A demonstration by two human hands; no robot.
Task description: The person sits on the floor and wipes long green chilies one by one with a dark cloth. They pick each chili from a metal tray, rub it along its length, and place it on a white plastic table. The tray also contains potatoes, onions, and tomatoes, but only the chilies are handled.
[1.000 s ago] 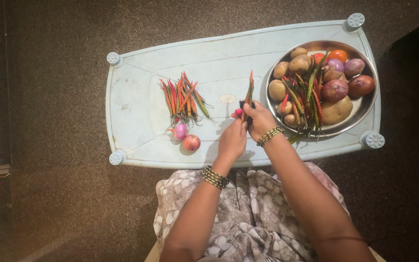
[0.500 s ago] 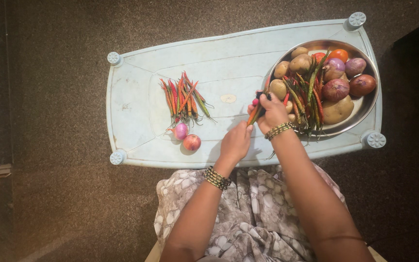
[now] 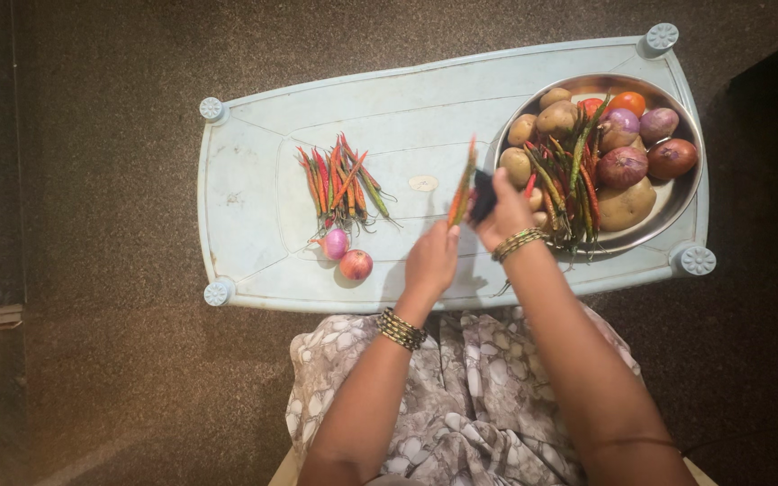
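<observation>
My left hand [image 3: 431, 261] pinches the lower end of a long orange-red chili [image 3: 462, 183], which points up and away over the pale blue plastic table [image 3: 254, 207]. Just right of the chili, my right hand [image 3: 508, 216] is closed on a small dark object [image 3: 483, 196] that rests against the chili. Both wrists wear beaded bangles. A bunch of red, orange and green chilies [image 3: 339, 180] lies on the table to the left. Two small red onions [image 3: 346, 255] sit below that bunch.
A steel bowl [image 3: 677, 200] at the table's right end holds potatoes [image 3: 624, 206], red onions [image 3: 622, 166], a tomato [image 3: 628, 102] and several more chilies [image 3: 569, 180]. The table stands on dark speckled floor [image 3: 101, 270]. My patterned skirt [image 3: 461, 396] fills the near edge.
My right hand shifted right toward the bowl's rim and stays there. The chili, tilted low half a second ago, stands up again, with my left hand at its lower end.
</observation>
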